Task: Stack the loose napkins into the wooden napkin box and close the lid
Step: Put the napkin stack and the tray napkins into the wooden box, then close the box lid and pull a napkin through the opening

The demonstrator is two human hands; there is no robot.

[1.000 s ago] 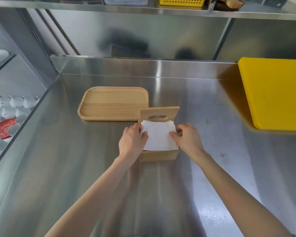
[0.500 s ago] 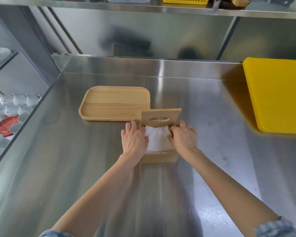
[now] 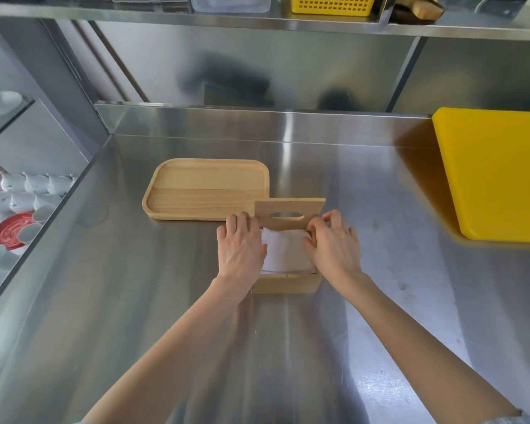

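The wooden napkin box point(image 3: 285, 284) stands on the steel counter in the middle of the view. Its lid point(image 3: 289, 211), with an oval slot, is raised upright at the far side. A stack of white napkins point(image 3: 285, 252) lies inside the box, sunk below the rim. My left hand point(image 3: 240, 249) rests palm down over the box's left edge, fingers on the napkins' left side. My right hand point(image 3: 334, 243) covers the right edge, its fingertips curled on the napkins near the lid. Both hands press on the stack without lifting it.
An empty wooden tray point(image 3: 205, 189) lies just behind and left of the box. A yellow cutting board point(image 3: 496, 172) lies at the right. White cups and a red plate point(image 3: 11, 229) sit on a lower shelf left of the counter edge. A steel shelf runs overhead.
The napkins stood above the rim a second ago; they have been pushed down into the box. Both hands have moved inward over the box's sides.
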